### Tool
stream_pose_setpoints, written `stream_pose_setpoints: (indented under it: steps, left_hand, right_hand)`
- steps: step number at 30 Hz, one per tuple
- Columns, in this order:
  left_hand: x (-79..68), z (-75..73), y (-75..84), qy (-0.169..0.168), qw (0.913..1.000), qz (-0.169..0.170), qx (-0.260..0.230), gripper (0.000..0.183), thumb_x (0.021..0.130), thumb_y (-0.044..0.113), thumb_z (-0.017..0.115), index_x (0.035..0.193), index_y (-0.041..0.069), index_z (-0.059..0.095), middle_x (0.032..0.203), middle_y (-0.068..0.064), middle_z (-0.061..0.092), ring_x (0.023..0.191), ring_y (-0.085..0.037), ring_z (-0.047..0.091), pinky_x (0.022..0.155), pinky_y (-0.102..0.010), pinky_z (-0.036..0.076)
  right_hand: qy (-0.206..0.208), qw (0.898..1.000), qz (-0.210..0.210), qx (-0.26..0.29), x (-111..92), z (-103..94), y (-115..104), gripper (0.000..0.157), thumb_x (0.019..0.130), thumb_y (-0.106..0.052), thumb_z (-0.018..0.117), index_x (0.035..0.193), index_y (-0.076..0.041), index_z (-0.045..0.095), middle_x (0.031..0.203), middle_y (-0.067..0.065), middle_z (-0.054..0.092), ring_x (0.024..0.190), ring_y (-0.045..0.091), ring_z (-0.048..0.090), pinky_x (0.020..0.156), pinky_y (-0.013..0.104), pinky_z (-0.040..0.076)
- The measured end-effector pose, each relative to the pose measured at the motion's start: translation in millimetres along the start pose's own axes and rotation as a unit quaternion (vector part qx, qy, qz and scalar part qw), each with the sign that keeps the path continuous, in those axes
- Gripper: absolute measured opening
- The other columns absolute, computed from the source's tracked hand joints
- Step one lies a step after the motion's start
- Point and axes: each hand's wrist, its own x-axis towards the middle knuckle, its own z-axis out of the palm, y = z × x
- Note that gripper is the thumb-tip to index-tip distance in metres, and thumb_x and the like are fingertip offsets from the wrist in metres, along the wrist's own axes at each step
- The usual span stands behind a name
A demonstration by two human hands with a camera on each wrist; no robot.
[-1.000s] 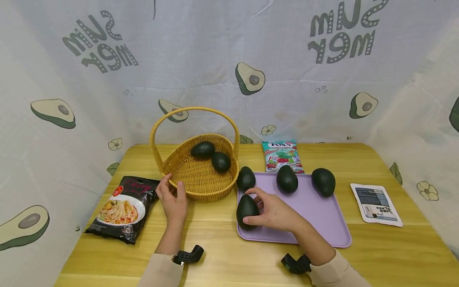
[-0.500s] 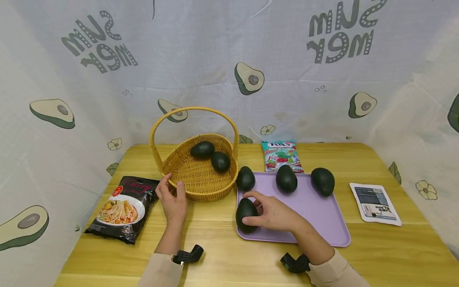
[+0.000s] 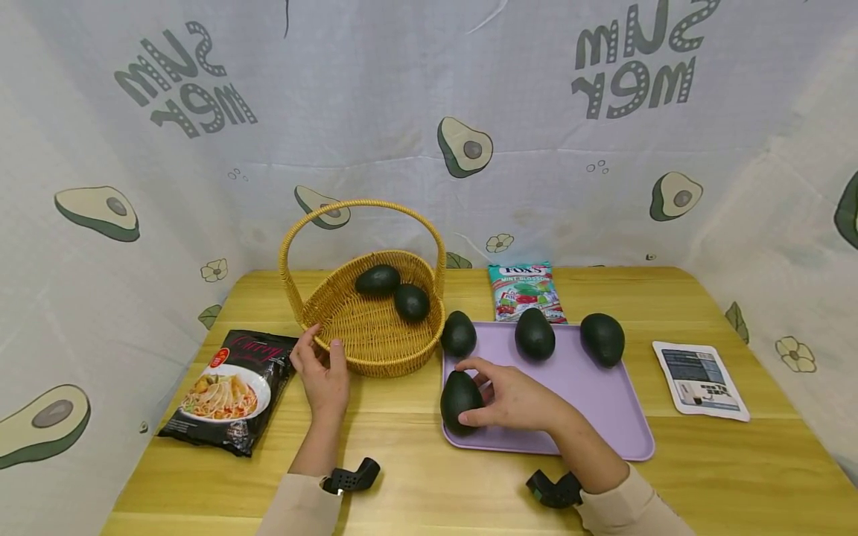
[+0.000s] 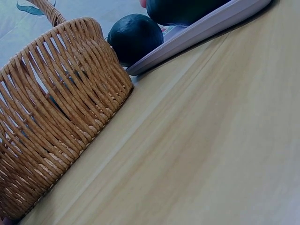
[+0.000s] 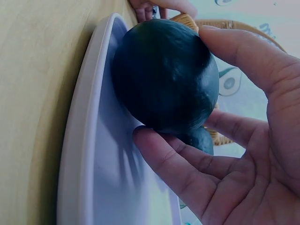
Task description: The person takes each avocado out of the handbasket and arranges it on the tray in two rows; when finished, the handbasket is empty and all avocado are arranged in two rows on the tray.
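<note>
The right hand (image 3: 516, 398) pinches a dark green avocado (image 3: 459, 403), thumb opposite fingertips, right of the wicker basket (image 3: 375, 346) and nearer the person, over the near left corner of the purple tray (image 3: 599, 398); whether it bears on the tray I cannot tell. The left hand (image 3: 325, 381), fingers loosely spread, touches the basket's near left rim. The work looks partway: two avocados (image 3: 412, 302) lie inside the basket; three more avocados (image 3: 535, 335), besides the pinched one, sit right of it. Only the right wrist view shows the lower fingers' contact; only the head view clearly shows the basket's contents.
</note>
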Motion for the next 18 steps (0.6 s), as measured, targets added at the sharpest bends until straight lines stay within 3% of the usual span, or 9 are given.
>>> stream_pose_setpoints:
  steps: [11, 18]
  left_hand:
    - [0.0, 0.1, 0.5, 0.0, 0.9999, -0.007, -0.01, 0.044, 0.103, 0.021, 0.056, 0.145, 0.012, 0.047, 0.143, -0.014, 0.031, 0.11, -0.019, 0.045, 0.097, -0.035, 0.041]
    - [-0.4, -0.2, 0.1, 0.002, 0.9999, -0.006, -0.015, 0.044, 0.103, 0.02, 0.056, 0.145, 0.011, 0.047, 0.144, -0.015, 0.031, 0.116, -0.026, 0.048, 0.097, -0.031, 0.04]
  right_hand:
    - [-0.011, 1.0, -0.007, 0.0, -1.2, -0.5, -1.3, 0.073, 0.081, -0.041, 0.085, 0.143, -0.021, 0.052, 0.114, 0.011, 0.067, 0.09, 0.016, 0.067, 0.076, 0.034, 0.053]
    - [-0.007, 1.0, 0.004, 0.007, -2.4, -2.3, -1.9, 0.075, 0.081, -0.041, 0.084, 0.145, -0.021, 0.051, 0.117, 0.011, 0.068, 0.097, 0.017, 0.068, 0.081, 0.037, 0.055]
